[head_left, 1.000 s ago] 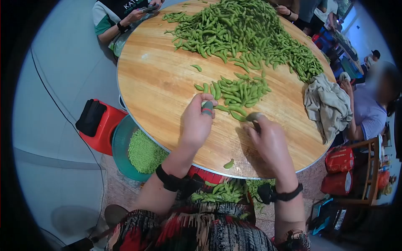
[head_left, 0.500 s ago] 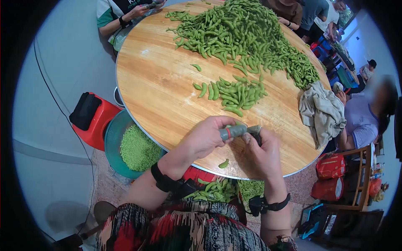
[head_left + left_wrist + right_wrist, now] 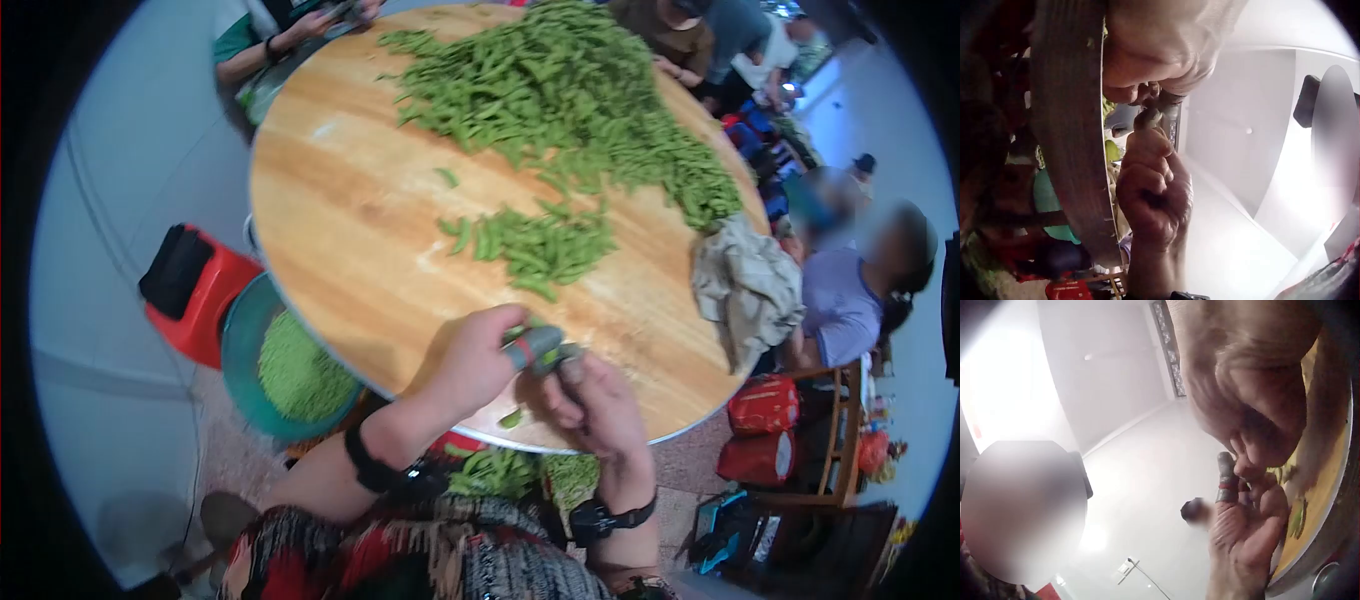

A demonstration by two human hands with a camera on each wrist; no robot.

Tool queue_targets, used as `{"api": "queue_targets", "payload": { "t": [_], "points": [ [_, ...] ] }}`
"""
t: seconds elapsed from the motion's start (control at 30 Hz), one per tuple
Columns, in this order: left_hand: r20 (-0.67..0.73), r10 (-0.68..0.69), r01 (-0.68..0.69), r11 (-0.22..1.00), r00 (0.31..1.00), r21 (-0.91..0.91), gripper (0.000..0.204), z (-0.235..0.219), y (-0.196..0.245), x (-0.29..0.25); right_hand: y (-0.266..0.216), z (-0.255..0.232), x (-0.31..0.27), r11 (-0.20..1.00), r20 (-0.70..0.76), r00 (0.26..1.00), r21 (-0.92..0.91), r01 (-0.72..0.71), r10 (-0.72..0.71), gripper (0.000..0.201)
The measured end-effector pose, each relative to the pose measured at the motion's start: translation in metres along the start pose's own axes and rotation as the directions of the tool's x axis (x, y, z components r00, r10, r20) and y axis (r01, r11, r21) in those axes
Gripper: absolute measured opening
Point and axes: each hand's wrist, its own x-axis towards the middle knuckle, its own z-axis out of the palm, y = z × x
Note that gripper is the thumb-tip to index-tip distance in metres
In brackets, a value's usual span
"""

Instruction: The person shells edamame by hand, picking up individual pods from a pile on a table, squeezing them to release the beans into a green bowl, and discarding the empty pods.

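Observation:
My left hand [image 3: 470, 355] pinches a green edamame pod [image 3: 549, 355] over the near part of the round wooden table [image 3: 340, 230]. A grey cover with a red band wraps its thumb [image 3: 1225, 478]. Curled against the same pod, my right hand [image 3: 605, 405] meets it with a grey-covered thumb [image 3: 571, 366]. The fingers hide most of the pod. A single loose pod [image 3: 511, 418] lies by the near edge, just below the hands. Beyond them is a small pile of pods [image 3: 550, 245].
A large heap of pods [image 3: 540, 95] covers the table's far side. On the right edge lies a crumpled cloth [image 3: 745, 285]. Below left, a teal basin [image 3: 240, 400] holds shelled beans [image 3: 300, 370]. More pods [image 3: 495, 470] lie under the near edge. Other people are around the table.
My left hand came from the small pile toward the near edge, and both hands met at the pod. Since then they remain together, while the head view has shifted.

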Motion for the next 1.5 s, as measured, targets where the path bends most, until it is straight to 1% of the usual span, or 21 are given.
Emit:
{"api": "queue_targets", "payload": {
  "t": [0.13,0.2,0.3,0.33,0.37,0.4,0.43,0.5,0.53,0.6,0.7,0.77,0.83,0.87,0.9,0.97,1.13,1.2,1.27,1.37,1.5],
  "points": [
    [0.074,0.049,-0.034,0.982,0.996,-0.185,0.010,0.003,-0.008,-0.001,-0.011,0.008,-0.005,0.997,0.030,0.998,0.052,-0.056,0.055,0.017],
    [0.269,0.056,0.100,0.840,0.961,-0.533,0.011,0.000,-0.003,-0.003,-0.007,0.006,-0.007,0.981,0.083,0.990,0.147,-0.128,0.117,0.016],
    [0.311,0.073,0.134,0.793,0.948,-0.595,0.016,-0.002,-0.005,-0.003,-0.008,0.009,-0.009,0.970,0.066,0.984,0.169,-0.173,0.164,0.014],
    [0.363,-0.041,0.276,0.731,0.931,-0.624,0.010,-0.001,-0.001,-0.004,-0.005,0.008,-0.008,0.984,0.040,0.993,0.130,-0.118,0.114,0.013],
    [0.364,-0.036,0.272,0.733,0.931,-0.623,0.010,0.002,-0.002,-0.005,-0.001,0.007,-0.006,0.994,0.016,0.998,0.091,-0.067,0.065,0.012],
    [0.264,0.045,0.095,0.864,0.964,-0.494,0.007,0.006,-0.004,-0.005,0.005,0.007,-0.004,0.987,-0.094,0.993,-0.150,0.053,-0.068,0.010],
    [0.178,0.146,-0.081,0.942,0.973,-0.327,0.007,0.009,-0.005,-0.005,0.009,0.005,-0.002,0.987,-0.093,0.993,-0.150,0.056,-0.070,0.010],
    [0.093,0.177,-0.154,0.965,0.980,-0.214,0.012,0.010,-0.005,-0.005,0.015,0.001,0.002,0.664,-0.115,0.906,-0.718,0.207,-0.407,0.011],
    [0.046,0.197,-0.187,0.969,0.979,-0.161,0.012,0.010,-0.006,-0.005,0.013,0.002,0.002,0.663,-0.113,0.905,-0.718,0.211,-0.410,0.011],
    [0.000,0.220,-0.219,0.970,0.975,-0.106,0.014,0.009,-0.005,-0.006,0.006,0.006,0.001,0.916,-0.218,0.952,-0.385,0.116,-0.213,0.013],
    [-0.005,0.106,-0.105,0.978,0.994,-0.182,0.023,0.007,-0.002,-0.010,0.006,0.001,-0.001,0.985,-0.195,0.978,-0.169,0.042,-0.076,0.014],
    [0.119,0.045,0.013,0.893,0.992,-0.450,0.029,0.006,-0.007,-0.009,-0.002,-0.003,-0.005,0.948,-0.183,0.977,-0.316,0.044,-0.106,0.014],
    [0.132,0.104,-0.061,0.953,0.986,-0.295,0.032,0.004,-0.011,-0.007,-0.004,-0.006,-0.004,0.890,-0.170,0.976,-0.454,0.043,-0.134,0.015],
    [0.156,0.162,-0.142,0.981,0.974,-0.134,0.035,0.004,-0.011,-0.006,-0.004,-0.009,-0.001,0.822,-0.213,0.919,-0.543,0.171,-0.332,0.015],
    [0.159,0.166,-0.145,0.980,0.973,-0.135,0.035,0.006,-0.008,-0.008,-0.004,-0.011,0.001,0.723,-0.233,0.823,-0.632,0.277,-0.518,0.017],
    [0.103,0.365,-0.379,0.902,0.925,0.208,0.045,0.013,0.002,-0.014,-0.005,-0.004,-0.001,0.814,-0.261,0.841,-0.494,0.305,-0.474,0.021],
    [0.057,0.303,-0.308,0.938,0.951,0.161,0.048,0.013,0.009,-0.017,0.002,0.000,-0.002,0.808,-0.230,0.861,-0.514,0.289,-0.454,0.018],
    [0.223,0.536,-0.580,0.765,0.814,0.280,0.044,0.011,0.011,-0.016,0.004,0.000,-0.003,0.810,-0.250,0.841,-0.494,0.315,-0.480,0.017],
    [0.233,0.554,-0.598,0.768,0.799,0.228,0.040,0.012,0.007,-0.015,0.000,-0.002,-0.009,0.975,-0.254,0.955,0.118,0.187,-0.153,0.015],
    [0.210,0.580,-0.616,0.759,0.787,0.211,0.034,0.012,0.007,-0.016,0.002,0.004,-0.007,0.935,-0.231,0.963,0.292,0.202,-0.136,0.015],
    [0.102,0.542,-0.549,0.801,0.834,0.239,0.026,0.012,-0.002,-0.012,0.015,0.002,0.003,0.947,-0.370,0.899,0.126,0.296,-0.232,0.013]
  ]
}}
